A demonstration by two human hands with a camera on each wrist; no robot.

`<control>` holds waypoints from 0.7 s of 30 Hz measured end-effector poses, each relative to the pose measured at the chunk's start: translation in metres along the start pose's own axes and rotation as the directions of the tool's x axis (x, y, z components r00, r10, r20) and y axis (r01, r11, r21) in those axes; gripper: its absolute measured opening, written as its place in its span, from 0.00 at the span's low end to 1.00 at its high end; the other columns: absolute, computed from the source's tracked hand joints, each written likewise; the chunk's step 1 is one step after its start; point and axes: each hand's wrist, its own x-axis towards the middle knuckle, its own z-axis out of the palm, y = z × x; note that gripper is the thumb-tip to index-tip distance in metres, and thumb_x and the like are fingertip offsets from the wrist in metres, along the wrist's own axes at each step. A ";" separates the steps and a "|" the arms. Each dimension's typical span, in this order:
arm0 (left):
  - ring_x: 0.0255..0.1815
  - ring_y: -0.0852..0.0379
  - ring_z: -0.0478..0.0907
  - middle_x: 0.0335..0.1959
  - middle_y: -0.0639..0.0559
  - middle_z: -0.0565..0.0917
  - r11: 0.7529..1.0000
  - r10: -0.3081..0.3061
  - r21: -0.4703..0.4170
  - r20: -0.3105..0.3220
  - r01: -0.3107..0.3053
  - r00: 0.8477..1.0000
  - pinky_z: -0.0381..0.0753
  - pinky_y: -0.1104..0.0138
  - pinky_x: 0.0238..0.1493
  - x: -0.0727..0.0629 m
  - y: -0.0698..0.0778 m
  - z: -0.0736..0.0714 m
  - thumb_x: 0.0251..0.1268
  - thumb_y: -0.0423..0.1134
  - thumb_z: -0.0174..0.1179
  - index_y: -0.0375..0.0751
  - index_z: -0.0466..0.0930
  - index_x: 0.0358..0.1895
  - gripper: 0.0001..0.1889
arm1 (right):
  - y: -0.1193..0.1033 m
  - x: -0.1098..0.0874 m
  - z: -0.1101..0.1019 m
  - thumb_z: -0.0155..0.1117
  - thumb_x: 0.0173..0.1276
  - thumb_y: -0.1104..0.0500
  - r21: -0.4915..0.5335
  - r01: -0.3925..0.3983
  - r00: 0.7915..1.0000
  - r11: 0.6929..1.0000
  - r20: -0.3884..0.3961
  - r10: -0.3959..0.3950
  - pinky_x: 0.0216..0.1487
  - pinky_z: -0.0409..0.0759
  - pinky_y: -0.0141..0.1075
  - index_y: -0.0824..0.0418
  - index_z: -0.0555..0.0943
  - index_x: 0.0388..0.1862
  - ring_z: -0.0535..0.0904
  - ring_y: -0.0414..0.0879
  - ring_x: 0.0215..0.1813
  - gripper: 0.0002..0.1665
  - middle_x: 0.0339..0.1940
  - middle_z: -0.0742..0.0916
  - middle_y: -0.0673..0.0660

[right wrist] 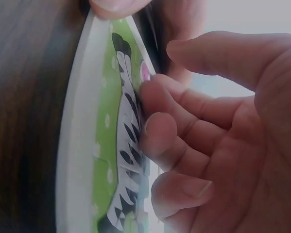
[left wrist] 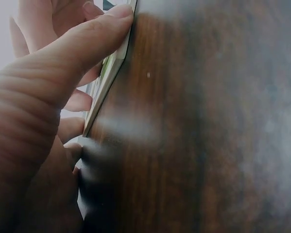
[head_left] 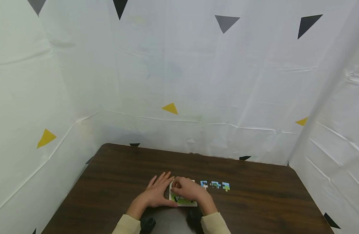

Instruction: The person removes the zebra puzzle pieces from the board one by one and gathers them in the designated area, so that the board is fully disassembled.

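A small picture puzzle (head_left: 186, 202) with a pale border and a black-and-white striped animal on green lies on the dark table. My left hand (head_left: 156, 194) is at its left side, fingers straight and spread. The left thumb (left wrist: 94, 41) rests along the puzzle's near edge. Over the puzzle bends my right hand (head_left: 191, 189); its bent fingertips (right wrist: 160, 127) are at the picture surface. In the right wrist view its thumb stands apart from them, with no loose piece visible between. Much of the puzzle's upper part is hidden by this hand.
Right of the puzzle, three loose puzzle pieces lie in a row: a left one (head_left: 203, 184), a middle one (head_left: 215, 185) and a right one (head_left: 226, 186). A white sheet (head_left: 179, 81) with triangles hangs behind and beside the table (head_left: 261, 201).
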 end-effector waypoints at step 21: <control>0.93 0.41 0.40 0.92 0.45 0.46 1.000 -0.006 -0.003 0.005 0.006 1.000 0.33 0.35 0.87 -0.001 0.001 0.000 0.62 0.68 0.73 0.50 0.53 0.89 0.59 | -0.010 0.005 0.009 0.66 0.78 0.49 -0.084 -0.035 0.998 0.996 -0.051 0.030 0.27 0.71 0.35 0.56 0.78 0.49 0.73 0.40 0.24 0.13 0.28 0.82 0.48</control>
